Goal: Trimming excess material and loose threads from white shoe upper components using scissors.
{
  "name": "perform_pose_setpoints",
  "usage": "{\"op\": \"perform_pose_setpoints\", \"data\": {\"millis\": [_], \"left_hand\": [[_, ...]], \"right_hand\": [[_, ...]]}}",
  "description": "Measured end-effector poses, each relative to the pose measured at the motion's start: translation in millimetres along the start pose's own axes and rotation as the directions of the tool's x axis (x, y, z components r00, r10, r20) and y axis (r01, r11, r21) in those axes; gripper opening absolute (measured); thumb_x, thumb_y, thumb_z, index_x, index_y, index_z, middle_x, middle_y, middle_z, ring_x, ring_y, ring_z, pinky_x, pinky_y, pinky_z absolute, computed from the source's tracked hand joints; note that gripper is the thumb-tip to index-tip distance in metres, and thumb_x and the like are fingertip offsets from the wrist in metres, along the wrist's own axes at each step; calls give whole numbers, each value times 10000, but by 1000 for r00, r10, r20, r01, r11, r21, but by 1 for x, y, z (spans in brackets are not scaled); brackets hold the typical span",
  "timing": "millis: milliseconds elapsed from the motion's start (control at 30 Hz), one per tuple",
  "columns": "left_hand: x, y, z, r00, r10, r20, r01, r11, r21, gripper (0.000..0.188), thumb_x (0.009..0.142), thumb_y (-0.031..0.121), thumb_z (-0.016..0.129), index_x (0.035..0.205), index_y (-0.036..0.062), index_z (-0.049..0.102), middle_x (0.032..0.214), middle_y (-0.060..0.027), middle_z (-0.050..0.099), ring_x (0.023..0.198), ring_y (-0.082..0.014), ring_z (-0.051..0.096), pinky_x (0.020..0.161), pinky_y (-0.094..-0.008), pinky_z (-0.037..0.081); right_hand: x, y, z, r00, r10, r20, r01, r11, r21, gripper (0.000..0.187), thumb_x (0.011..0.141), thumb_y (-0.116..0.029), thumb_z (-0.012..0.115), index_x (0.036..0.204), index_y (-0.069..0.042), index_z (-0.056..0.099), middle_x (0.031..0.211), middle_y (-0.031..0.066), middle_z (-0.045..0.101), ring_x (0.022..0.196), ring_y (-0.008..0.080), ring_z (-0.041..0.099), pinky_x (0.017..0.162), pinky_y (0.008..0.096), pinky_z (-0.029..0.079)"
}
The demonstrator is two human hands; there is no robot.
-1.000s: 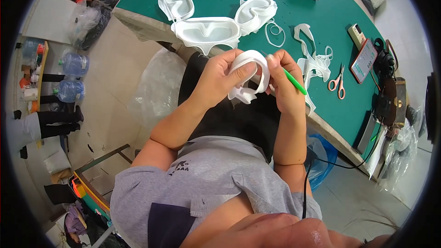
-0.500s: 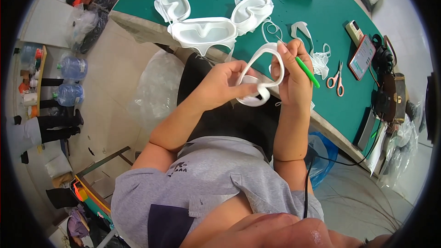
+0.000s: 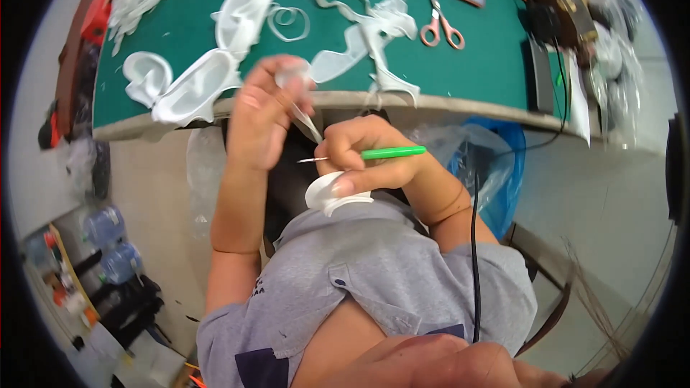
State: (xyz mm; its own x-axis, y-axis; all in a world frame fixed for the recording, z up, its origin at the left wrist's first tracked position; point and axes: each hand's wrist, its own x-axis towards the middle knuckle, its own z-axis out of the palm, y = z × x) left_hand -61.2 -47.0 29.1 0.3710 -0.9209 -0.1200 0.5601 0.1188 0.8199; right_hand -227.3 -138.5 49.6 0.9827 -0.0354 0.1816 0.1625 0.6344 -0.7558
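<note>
Carefully, I'm pinching the white strip (image 3: 305, 118) in my left hand (image 3: 262, 118), right hand (image 3: 363, 158) gripping the green pick (image 3: 374, 153); keeping it taut should help.

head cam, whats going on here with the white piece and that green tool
A seated person works below the edge of a green table. Their left hand pinches the upper end of a white plastic piece, and their right hand grips its lower part along with a green-handled tool whose thin metal tip points left. On the table lie more white plastic shells, trimmed white scraps and orange-handled scissors.
</note>
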Motion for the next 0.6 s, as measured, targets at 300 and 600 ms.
{"op": "perform_pose_setpoints", "data": {"millis": [300, 600], "left_hand": [[51, 10, 36, 858, 416, 303, -350, 40, 936, 606, 830, 255, 667, 1348, 73, 410, 1415, -180, 361, 1296, -311, 353, 1045, -402, 297], [18, 25, -5, 776, 606, 175, -421, 291, 859, 264, 868, 35, 572, 1130, -2, 569, 1260, -136, 519, 1159, -217, 494, 1011, -342, 352]], "right_hand": [[-139, 23, -52, 793, 19, -608, -341, 842, -418, 311, 818, -48, 660, 694, -104, 380, 663, -43, 441, 622, 38, 383, 524, 204, 312], [-288, 36, -71, 469, -22, -883, -805, 401, -438, 267, 776, -136, 682, 704, -45, 441, 565, 62, 480, 522, 178, 497, 488, 326, 381]]}}
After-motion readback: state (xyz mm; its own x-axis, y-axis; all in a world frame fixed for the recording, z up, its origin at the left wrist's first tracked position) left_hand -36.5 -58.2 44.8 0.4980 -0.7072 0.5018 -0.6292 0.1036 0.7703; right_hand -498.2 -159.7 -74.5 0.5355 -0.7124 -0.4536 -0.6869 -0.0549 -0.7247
